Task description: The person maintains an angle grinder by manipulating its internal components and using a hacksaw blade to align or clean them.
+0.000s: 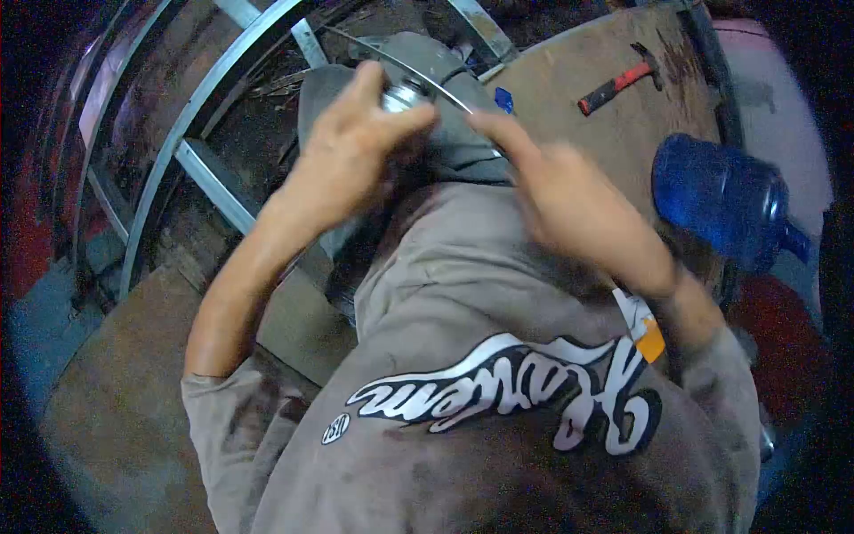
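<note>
My left hand (356, 142) is closed around a shiny metal cylindrical part (403, 95), with the thumb and a finger on its sides. My right hand (569, 196) is closed on a long thin rod (427, 78), which runs up and to the left past the metal part. A white and orange piece (639, 325) shows below the right wrist. Both hands are above my lap, and motion blurs them slightly. Whether the rod touches the metal part cannot be made out.
A red and black hammer (620, 86) lies on a brown board (569, 125) at the upper right, near a small blue object (503, 100). Beyond it lies a large blue water bottle (721, 198). Curved metal framing (200, 102) stands at the left.
</note>
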